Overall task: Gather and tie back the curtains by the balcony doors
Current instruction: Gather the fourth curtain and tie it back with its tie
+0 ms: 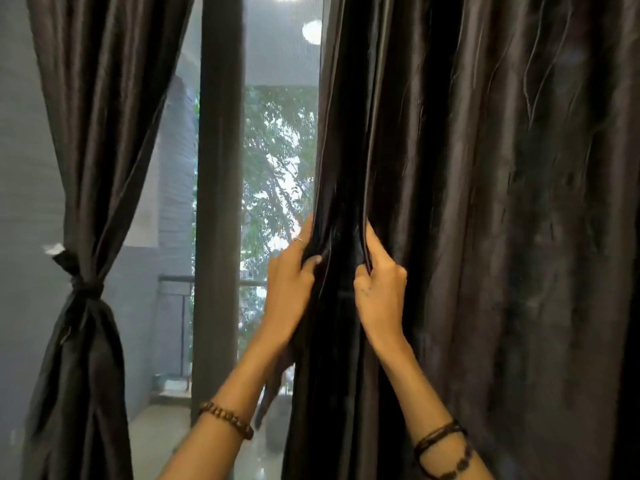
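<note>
Left curtain (pixel 83 202) already tied at its waist. Right curtain (pixel 467 237) hangs loose. Left hand (pixel 289 282) and right hand (pixel 379 292) both clench its leading folds. Advice: bunch pleats evenly, gather rightward, keep grip tight on slippery satin.

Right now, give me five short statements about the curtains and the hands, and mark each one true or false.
1. The left curtain is already cinched with a tie-back. True.
2. The right curtain is tied back too. False: it hangs loose, with no tie on it.
3. Both hands grip the right curtain's inner edge. True: left hand, right hand.
4. The left wrist is bare. False: it wears a beaded bracelet.
5. Trees show between the curtains. True.
</note>
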